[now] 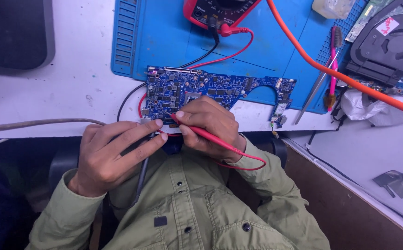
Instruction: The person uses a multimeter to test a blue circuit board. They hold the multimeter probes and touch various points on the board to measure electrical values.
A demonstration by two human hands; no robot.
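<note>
Starting at the left, a grey cable [34, 123] lies across the white table [71, 88] and passes toward the left hand [113, 150]. This hand is closed around a black probe [142, 173], with the index finger and thumb stretched forward and pressed on it; the probe body goes down under the palm, over the green shirt [187, 213]. Its tip is near the lower left edge of the blue circuit board [201, 90] (I cannot tell if it touches, the fingers hide it).

The circuit board lies at the front edge of the table, partly on the blue work mat [164, 37] and partly on the white surface. Black and red wires go from under it up to the red multimeter [220, 11] at the top of the mat.

Just right of the left hand, the right hand [208, 125] pinches a red probe [210, 137] between thumb and fingers. The probe tip points at the lower edge of the board, and its red wire makes a loop by the wrist.

Further right, an orange cable [331, 71] crosses the mat diagonally. Metal tweezers [315, 90] and a pink brush [334, 60] lie at the right edge of the mat, and a black fan part [389, 46] is in the top right corner.
</note>
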